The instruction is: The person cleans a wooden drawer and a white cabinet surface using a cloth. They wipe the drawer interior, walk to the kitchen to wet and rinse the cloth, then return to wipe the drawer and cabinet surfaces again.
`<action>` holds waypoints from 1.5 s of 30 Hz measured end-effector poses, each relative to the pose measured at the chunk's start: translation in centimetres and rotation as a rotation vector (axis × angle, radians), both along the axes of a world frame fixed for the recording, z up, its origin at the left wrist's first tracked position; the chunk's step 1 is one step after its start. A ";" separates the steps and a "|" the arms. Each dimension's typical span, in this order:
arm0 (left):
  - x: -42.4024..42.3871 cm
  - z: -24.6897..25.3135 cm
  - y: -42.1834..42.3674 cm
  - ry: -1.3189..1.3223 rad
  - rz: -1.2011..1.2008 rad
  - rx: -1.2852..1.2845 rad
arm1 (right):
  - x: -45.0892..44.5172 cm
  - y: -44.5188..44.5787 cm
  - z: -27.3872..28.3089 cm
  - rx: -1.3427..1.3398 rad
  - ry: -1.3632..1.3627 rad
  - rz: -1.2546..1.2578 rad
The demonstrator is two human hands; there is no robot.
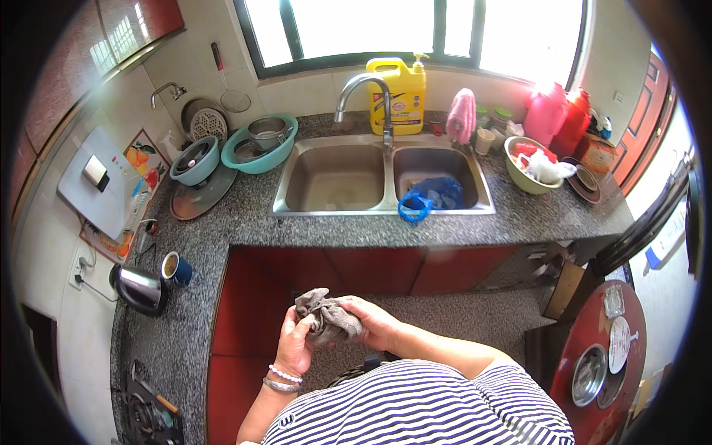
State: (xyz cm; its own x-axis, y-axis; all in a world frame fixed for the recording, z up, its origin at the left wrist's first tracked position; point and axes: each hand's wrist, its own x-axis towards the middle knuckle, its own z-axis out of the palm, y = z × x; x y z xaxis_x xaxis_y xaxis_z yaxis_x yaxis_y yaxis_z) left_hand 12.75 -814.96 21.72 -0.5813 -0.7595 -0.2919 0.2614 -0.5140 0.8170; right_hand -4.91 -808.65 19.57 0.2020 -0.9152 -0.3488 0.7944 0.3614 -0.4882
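A crumpled grey-brown cloth (334, 321) is bunched between my two hands, in front of my striped shirt and above the floor. My left hand (295, 342) grips its left side, with the thumb pressed on the folds. On the right side, my right hand (374, 321) is closed around the cloth, and some of its fingers are hidden behind it. Beyond my hands is a double steel sink (334, 212) set in a grey granite counter (356, 229). A blue plastic bag (439, 192) lies in the right basin and hangs over its front rim.
A chrome faucet (387, 119) stands behind the sink near a yellow pump jug (409, 89). Teal basins (261, 164) sit to the left. An electric kettle (139, 289) and a blue mug (181, 272) are on the left counter. At the right stands a round red table (567, 356).
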 end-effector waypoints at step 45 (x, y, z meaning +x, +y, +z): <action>-64.6 18.5 -43.8 -0.219 -0.515 -2.233 | -51.2 -36.1 14.9 -0.666 0.061 -1.370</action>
State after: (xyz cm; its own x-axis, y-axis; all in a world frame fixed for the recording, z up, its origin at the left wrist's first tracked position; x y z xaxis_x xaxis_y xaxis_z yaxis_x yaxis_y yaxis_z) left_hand -51.85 -858.76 40.26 -0.8522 0.2821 0.4407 0.3088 0.9511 -0.0117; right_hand -56.08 -844.74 34.49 -0.9048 -0.3681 0.2139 0.2968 -0.9056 -0.3031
